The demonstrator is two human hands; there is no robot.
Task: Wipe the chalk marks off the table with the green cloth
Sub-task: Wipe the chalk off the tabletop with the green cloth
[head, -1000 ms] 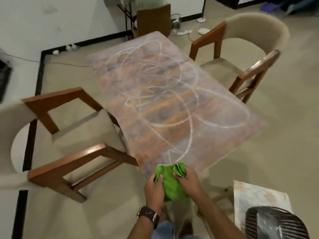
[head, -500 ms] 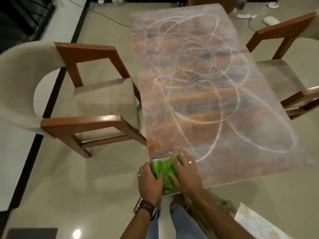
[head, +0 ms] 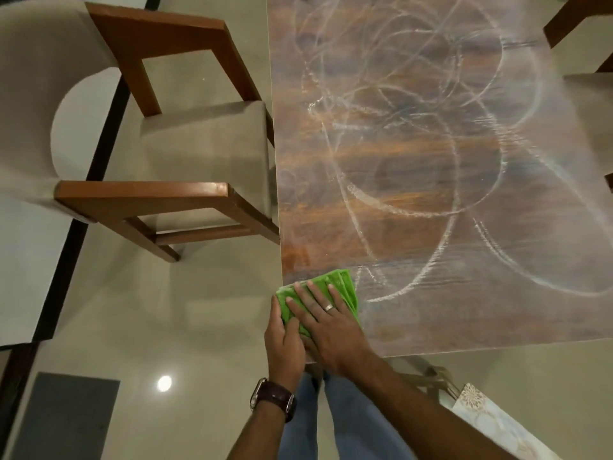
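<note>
The folded green cloth (head: 335,282) lies flat on the near left corner of the brown wooden table (head: 414,167). My right hand (head: 326,322) presses down on the cloth with its fingers spread. At the cloth's left edge, by the table's corner, my left hand (head: 283,340) holds it with fingers over it. White chalk marks (head: 411,210) loop across most of the tabletop, the nearest line just right of the cloth.
A wooden chair with beige cushion (head: 199,154) stands close against the table's left side. Part of another chair (head: 583,24) shows at the upper right. A patterned surface (head: 497,423) sits low right, and my legs are under the near table edge.
The cloth went from being held up in both hands at the table's edge to lying flat on the corner. My right hand has spread over it, and the view has come closer.
</note>
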